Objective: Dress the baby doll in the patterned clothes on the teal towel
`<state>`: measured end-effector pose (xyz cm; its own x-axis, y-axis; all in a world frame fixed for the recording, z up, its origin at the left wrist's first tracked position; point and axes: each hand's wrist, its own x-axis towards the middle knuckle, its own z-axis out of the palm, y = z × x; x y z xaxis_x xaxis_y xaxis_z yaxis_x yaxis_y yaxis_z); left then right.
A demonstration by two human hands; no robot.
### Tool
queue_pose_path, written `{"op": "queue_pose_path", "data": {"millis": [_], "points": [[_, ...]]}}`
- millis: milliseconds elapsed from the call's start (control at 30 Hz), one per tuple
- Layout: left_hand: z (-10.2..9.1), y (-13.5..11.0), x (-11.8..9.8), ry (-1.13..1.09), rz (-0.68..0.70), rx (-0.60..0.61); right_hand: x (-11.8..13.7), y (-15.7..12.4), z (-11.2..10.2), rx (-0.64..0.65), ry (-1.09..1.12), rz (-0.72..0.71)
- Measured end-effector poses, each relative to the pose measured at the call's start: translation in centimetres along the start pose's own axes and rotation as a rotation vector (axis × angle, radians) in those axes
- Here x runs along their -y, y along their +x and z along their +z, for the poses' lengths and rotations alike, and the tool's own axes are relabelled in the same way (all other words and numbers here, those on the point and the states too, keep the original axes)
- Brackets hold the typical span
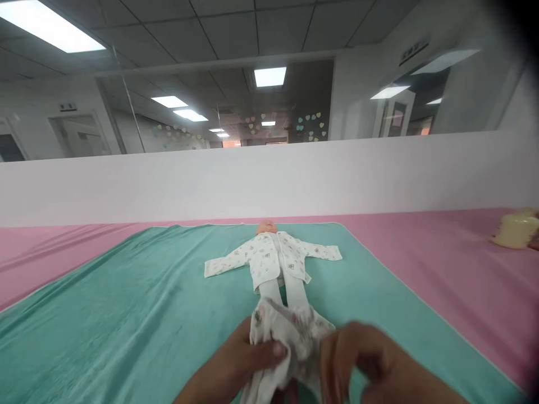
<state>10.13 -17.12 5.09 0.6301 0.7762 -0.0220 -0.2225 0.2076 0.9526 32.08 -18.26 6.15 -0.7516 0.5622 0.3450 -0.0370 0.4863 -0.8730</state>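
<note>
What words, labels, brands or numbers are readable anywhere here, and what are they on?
No text is clear enough to quote.
Dark sign at upper right: a short row of characters, too blurred to read.
Sign at upper left, above a door: too small and blurred.
White printed jacket: marks too small to tell whether any are letters.
Bunched white garment: print blurred.
</note>
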Motion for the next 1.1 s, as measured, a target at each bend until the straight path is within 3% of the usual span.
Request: {"op": "queue_pose_path", "data": {"millis": [100, 167, 233, 333, 367, 433, 500, 567, 667, 733, 867, 1000, 1100], "points": [[0.1, -0.2, -0.1, 0.045, 0.002, 0.135, 0.1, 0.4, -3.0, -0.233, -0.069, 0.086], [0.3, 0.5, -0.3, 0.045, 0.038, 0.063, -0.3, 1.1, -3.9, -0.211, -0.141, 0.177], [0.8, 1.5, -0.5, 0.091, 0.101, -0.171, -1.0, 1.9, -4.2, -0.083, -0.166, 0.222], [1.3, 3.1, -0.7, 0.201, 0.215, -0.645, -2.3, 2.6, -4.7, 0.025, -0.207, 0.232], [1.4, 3.5, -0.6, 0.221, 0.239, -0.756, -2.7, 2.7, -5.0, 0.004, -0.220, 0.238], [1.5, 4.1, -0.6, 0.241, 0.257, -0.847, -3.6, 2.6, -5.7, -0.141, -0.212, 0.229], [1.5, 4.5, -0.5, 0.289, 0.267, -0.821, -4.6, 2.5, -6.4, -0.317, -0.095, 0.195], [1.4, 4.8, -0.6, 0.398, 0.343, -0.792, -5.8, 2.4, -7.0, -0.407, 0.109, 0.168], [1.5, 5.5, -0.4, 0.691, 0.402, -0.630, -7.4, 2.4, -7.1, -0.402, 0.340, 0.134], [1.6, 6.1, 0.0, 0.894, 0.345, -0.480, -8.2, 2.3, -7.0, -0.399, 0.390, 0.111], [1.5, 7.3, 0.9, 1.177, 0.260, -0.316, -8.9, 1.9, -7.4, -0.334, 0.391, 0.148], [0.7, 7.3, 1.3, 1.366, 0.275, -0.065, -8.8, 1.2, -8.5, -0.158, 0.310, 0.182], [0.3, 6.8, 1.2, 1.436, 0.289, 0.022, -8.4, 1.0, -8.9, -0.047, 0.160, 0.276]]}}
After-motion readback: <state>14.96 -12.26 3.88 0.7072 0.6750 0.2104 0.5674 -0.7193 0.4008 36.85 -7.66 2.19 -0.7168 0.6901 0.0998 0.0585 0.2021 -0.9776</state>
